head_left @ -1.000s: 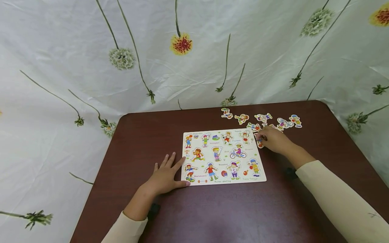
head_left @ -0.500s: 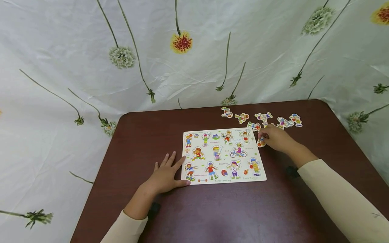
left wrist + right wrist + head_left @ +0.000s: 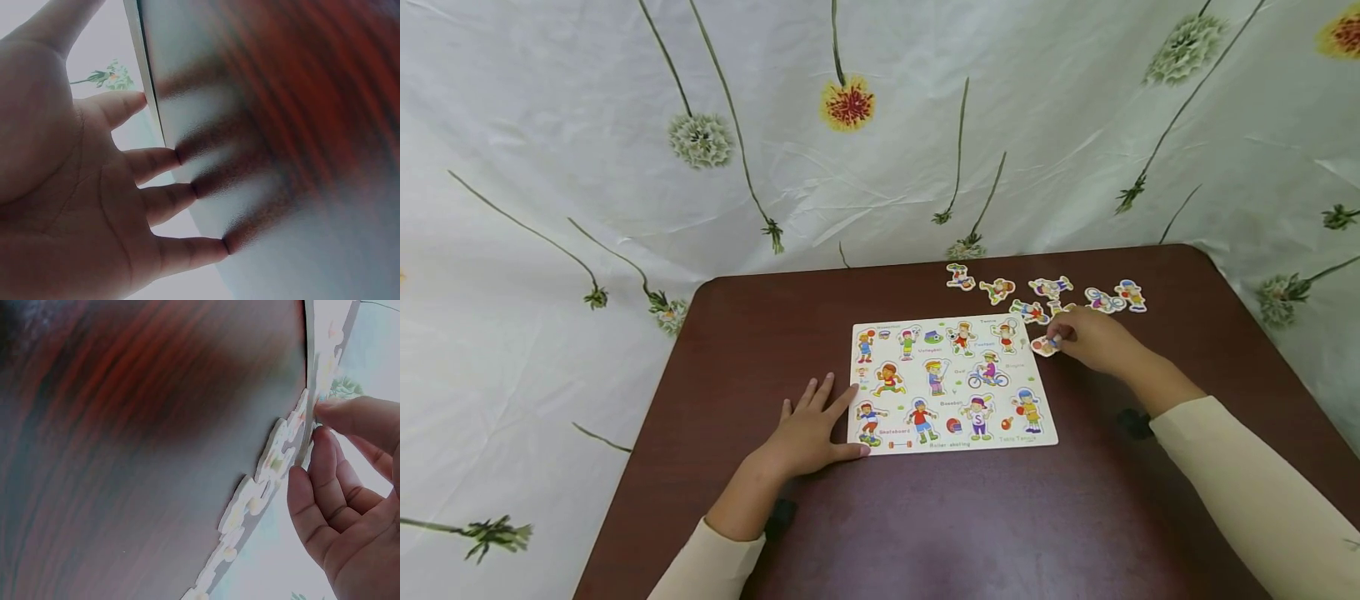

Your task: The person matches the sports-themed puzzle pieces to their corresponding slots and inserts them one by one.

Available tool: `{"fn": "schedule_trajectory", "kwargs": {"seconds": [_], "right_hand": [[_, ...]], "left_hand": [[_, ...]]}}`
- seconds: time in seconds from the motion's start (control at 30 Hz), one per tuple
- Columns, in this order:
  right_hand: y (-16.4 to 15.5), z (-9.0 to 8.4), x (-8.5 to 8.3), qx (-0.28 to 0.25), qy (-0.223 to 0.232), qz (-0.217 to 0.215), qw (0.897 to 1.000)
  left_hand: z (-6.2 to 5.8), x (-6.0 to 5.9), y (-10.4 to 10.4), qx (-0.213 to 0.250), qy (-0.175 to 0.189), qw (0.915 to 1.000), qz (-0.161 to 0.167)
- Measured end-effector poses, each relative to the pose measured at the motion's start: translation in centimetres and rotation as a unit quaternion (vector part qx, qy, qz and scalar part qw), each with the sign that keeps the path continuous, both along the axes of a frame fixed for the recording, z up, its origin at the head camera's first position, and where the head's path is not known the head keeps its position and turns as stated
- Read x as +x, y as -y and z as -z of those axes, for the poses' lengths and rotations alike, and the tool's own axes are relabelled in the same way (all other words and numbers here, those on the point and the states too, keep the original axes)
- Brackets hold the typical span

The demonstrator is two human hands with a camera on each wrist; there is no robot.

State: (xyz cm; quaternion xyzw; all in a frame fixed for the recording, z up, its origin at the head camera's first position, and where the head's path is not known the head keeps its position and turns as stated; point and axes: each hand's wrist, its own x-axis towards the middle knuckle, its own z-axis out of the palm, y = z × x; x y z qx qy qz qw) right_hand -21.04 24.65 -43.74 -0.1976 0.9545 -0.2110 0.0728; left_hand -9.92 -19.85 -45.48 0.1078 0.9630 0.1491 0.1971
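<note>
A white puzzle board (image 3: 912, 419) printed with children playing sports lies flat on the table. My left hand (image 3: 802, 439) rests with spread fingers at its left side, thumb and index finger on the board's edge; in the left wrist view the fingertips (image 3: 215, 248) touch the table. Just off the board's upper right edge, my right hand (image 3: 1093, 340) pinches a puzzle piece (image 3: 1041, 346) between thumb and fingers. In the right wrist view, the right hand (image 3: 350, 494) holds that piece on edge, largely hidden by the fingers.
Behind the board, several loose puzzle pieces lie scattered on the dark brown table (image 3: 760, 333), among them a cyclist piece (image 3: 1103, 301), a piece at the far right (image 3: 1130, 295) and one at the left (image 3: 960, 277). A floral cloth (image 3: 895, 167) hangs behind the table.
My right hand has turned the pinched piece from upright to nearly sideways and shifted slightly right. The left hand and board have stayed put.
</note>
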Motion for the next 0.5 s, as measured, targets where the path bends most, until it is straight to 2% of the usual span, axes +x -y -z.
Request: {"fn": "schedule_trajectory", "kwargs": {"seconds": [0.23,0.5], "right_hand": [[0.8,-0.1,0.3,-0.023,0.01,0.016,1.0],[3.5,-0.1,0.5,-0.044,0.024,0.02,0.999]], "left_hand": [[-0.1,0.0,-0.1,-0.002,0.0,1.0,-0.002],[-0.1,0.0,-0.1,-0.004,0.0,1.0,-0.003]]}}
